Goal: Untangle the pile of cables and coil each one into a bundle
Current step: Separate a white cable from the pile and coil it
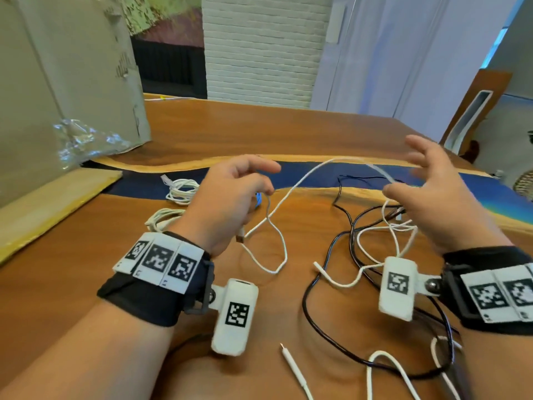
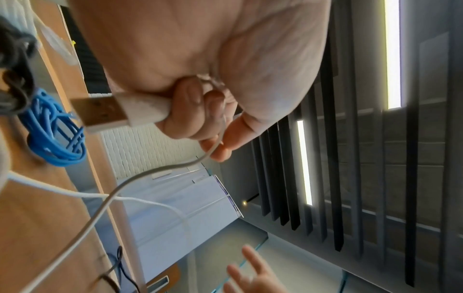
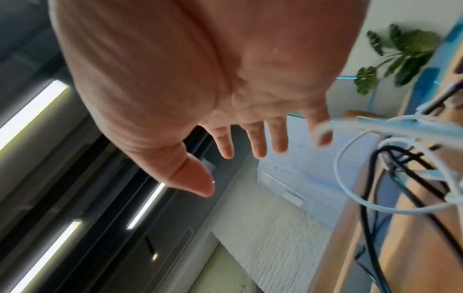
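Far left on the bench point(image 1: 302, 131): tall cardboard box point(image 1: 57, 82) with crumpled plastic wrap point(image 1: 83, 140), well clear of the work. Just right of it, two white bundles point(image 1: 181, 192) already coiled, plus a blue coil point(image 2: 53, 136) tucked behind the left hand.

Left hand point(image 1: 230, 197): curled round the USB plug point(image 2: 105, 111) of the white cable point(image 1: 302, 177), cord pinched between thumb and fingertips point(image 2: 220, 152). From there, cable lifted off the bench, arching rightward and dipping in one slack loop below.

Right hand point(image 1: 438, 194): spread wide, fingers straight, gripping nothing; cord passing close by the little finger, contact hard to judge through the blur.

Further right and nearer: the tangle point(image 1: 383, 235), white strands crossed with thin black cables point(image 1: 331, 298); a loose white connector end point(image 1: 294, 362) lying apart at the near edge.

Handling, as a judgement: light, limp, fairly slick; no risk of breakage apart from sharp kinks at the plug. Best hold near the plug, then hand-over-hand along the cord. Main obstruction likely the black strands crossing the white loops, prone to dragging along and snagging.
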The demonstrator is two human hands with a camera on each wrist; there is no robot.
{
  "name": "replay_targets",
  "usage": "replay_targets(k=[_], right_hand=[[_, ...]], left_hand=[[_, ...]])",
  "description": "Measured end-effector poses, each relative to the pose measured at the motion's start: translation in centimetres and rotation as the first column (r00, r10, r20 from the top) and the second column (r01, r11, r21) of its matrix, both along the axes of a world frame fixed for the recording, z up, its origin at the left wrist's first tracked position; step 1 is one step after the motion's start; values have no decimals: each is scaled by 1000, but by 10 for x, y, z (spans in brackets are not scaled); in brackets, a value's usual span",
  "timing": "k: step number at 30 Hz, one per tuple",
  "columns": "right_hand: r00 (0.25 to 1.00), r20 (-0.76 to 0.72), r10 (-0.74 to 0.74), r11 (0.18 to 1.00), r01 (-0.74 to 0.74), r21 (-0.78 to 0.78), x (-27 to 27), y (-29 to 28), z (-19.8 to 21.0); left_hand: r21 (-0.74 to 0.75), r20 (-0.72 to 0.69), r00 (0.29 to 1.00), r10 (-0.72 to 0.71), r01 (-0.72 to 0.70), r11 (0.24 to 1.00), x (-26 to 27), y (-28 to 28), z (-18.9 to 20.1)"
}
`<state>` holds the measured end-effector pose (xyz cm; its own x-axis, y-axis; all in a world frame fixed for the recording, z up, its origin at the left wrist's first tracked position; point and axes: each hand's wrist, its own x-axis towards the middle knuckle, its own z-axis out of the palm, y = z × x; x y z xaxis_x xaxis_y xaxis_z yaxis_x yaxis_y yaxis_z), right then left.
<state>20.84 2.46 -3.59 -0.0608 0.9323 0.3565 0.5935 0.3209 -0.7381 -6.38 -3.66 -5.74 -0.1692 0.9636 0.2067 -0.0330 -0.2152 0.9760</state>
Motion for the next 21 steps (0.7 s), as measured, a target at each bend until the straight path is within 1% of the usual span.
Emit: replay_targets(k=[1,2,3,4,5,6,7,8,9,10,11,12,13,14,15,16,17,18,20,21], right_hand=[[998,62,-9,995,3,98,-6,-4,1],[996,92,18,980,-35,194,-14,-10,3],[992,83,93,966,-110,234,-22,-14,4],[973,34,230,952,-232,202,-32,-18,1],[920,-55,389,918,-382,103,-45,-24,-3],[842,-146,520,849,-528,-19,-57,-30,-8],[777,-176,604,774,-625,-103,-67,-35,-15],[738,-158,656,725,-675,-137,-75,-36,-22],[725,-139,674,712,-689,-139,-79,-37,-26],[726,-169,667,715,-687,-129,-81,-38,-27],[747,-227,625,744,-658,-114,-79,-34,-27],[767,-289,573,777,-621,-108,-74,-32,-26],[778,-335,532,800,-591,-104,-70,-28,-24],[781,-368,505,811,-575,-106,-66,-26,-21],[784,-382,490,818,-565,-109,-62,-25,-20],[797,-376,473,829,-547,-117,-60,-24,-20],[813,-359,458,842,-527,-117,-60,-24,-20],[831,-339,441,858,-501,-111,-60,-23,-21],[856,-316,410,883,-459,-97,-61,-21,-23],[862,-305,404,886,-452,-103,-61,-21,-24]], left_hand=[[17,22,999,-24,24,1000,3,-1,-1],[38,51,997,-56,54,998,7,-1,-2],[63,84,992,-90,85,994,11,-2,-2],[90,117,985,-128,117,989,14,-4,-1],[121,144,975,-167,151,981,17,-5,-1],[153,166,963,-213,189,970,19,-6,0],[179,182,949,-256,224,958,20,-7,1],[194,188,940,-283,247,949,19,-7,0],[192,170,941,-292,259,947,18,-6,0],[170,120,954,-273,251,953,15,-5,-2],[124,22,973,-231,227,966,12,-5,-2],[56,-107,975,-193,200,978,8,-5,-2],[-36,-229,954,-193,190,981,5,-6,-2],[-141,-324,915,-238,202,969,3,-6,-2],[-238,-366,876,-314,238,942,3,-8,-2],[-299,-362,849,-385,285,911,4,-11,-1],[-307,-318,847,-425,332,892,6,-13,0],[-279,-241,867,-437,369,887,7,-14,0],[-165,2,911,-411,406,899,8,-12,2],[-96,145,907,-396,412,906,6,-11,3]])
